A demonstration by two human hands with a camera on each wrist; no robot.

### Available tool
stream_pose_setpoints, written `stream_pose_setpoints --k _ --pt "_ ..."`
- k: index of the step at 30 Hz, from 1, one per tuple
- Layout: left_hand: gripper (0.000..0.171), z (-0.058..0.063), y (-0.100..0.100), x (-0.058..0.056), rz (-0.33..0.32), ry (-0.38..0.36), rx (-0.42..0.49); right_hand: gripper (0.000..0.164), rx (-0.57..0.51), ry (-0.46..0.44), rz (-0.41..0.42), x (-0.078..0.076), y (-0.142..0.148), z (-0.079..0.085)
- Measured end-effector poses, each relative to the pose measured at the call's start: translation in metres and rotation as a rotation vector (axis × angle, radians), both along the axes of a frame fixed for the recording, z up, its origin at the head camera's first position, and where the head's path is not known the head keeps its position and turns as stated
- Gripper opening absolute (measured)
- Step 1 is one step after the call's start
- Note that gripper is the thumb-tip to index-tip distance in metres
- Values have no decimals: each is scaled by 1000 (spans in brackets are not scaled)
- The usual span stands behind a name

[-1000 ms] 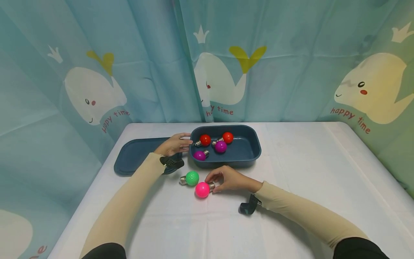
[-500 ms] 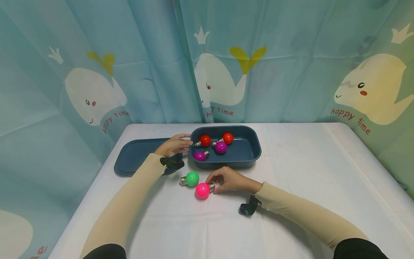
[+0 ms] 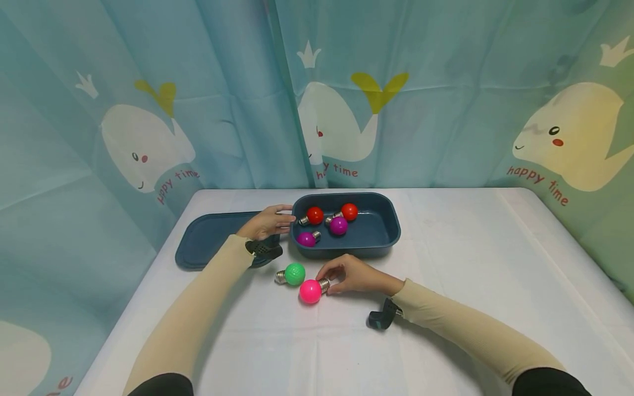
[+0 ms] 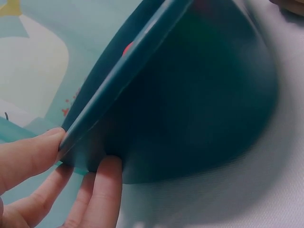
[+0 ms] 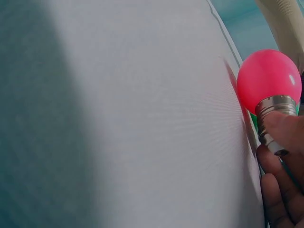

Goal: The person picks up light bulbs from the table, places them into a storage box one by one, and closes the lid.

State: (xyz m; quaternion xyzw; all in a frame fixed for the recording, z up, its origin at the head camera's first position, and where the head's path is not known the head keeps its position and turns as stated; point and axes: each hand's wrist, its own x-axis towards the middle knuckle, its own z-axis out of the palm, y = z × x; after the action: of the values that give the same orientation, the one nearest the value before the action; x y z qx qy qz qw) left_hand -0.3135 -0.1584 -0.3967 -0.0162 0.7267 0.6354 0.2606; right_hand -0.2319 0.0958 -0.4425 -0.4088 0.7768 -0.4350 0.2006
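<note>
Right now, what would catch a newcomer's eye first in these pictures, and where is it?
Probably the round hot-pink bulb with a silver metal screw base, which the right hand pinches in front of the dark blue rectangular box. Next, perhaps, the round green bulb just beyond and left of it, and the two red and two purple bulbs inside the box. Behind the white table, the teal curtain with white printed whales also stands out.
</note>
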Motion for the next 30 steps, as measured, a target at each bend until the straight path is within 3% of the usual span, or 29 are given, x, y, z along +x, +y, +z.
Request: stream_pose_setpoints --k 15,30 --pt "60 2 0 2 -8 9 -4 33 -118 -120 2 -3 9 -4" --pt "61 -1 0 0 -7 1 0 32 -142 -139 -52 -3 21 -5"
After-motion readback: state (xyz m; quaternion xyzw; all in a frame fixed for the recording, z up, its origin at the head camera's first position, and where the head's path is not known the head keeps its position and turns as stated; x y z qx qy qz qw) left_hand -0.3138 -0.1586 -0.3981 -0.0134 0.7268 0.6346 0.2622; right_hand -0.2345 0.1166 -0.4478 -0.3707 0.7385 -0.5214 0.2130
